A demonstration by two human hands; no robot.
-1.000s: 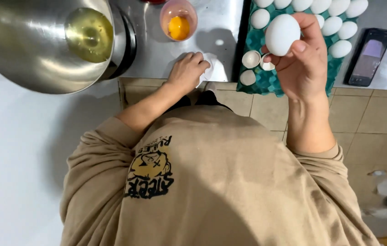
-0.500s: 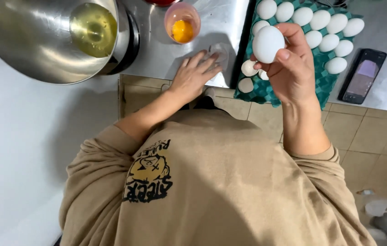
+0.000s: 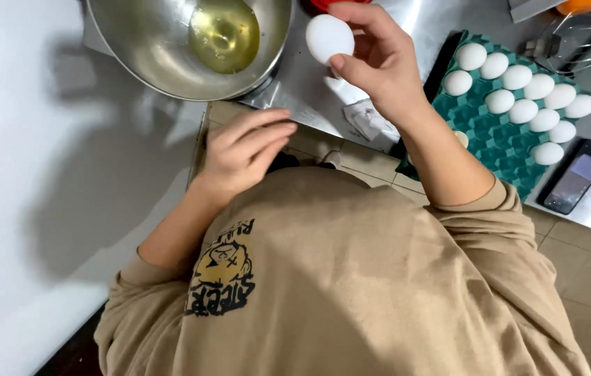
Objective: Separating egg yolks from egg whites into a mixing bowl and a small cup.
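Right hand (image 3: pixel 379 69) pinches egg (image 3: pixel 329 38), bowl (image 3: pixel 163 49) at 9 o'clock. Left hand (image 3: pixel 243 150) loosely curled, empty. Carton (image 3: pixel 480 129) at 4 o'clock.

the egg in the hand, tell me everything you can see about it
The egg is white, smooth and matte, and its shell looks whole, with no crack on the side shown. The right hand pinches it between thumb and fingertips, lifted clear of the steel counter. It hangs just right of the metal bowl, apart from its rim. Nothing but the fingers touches it.
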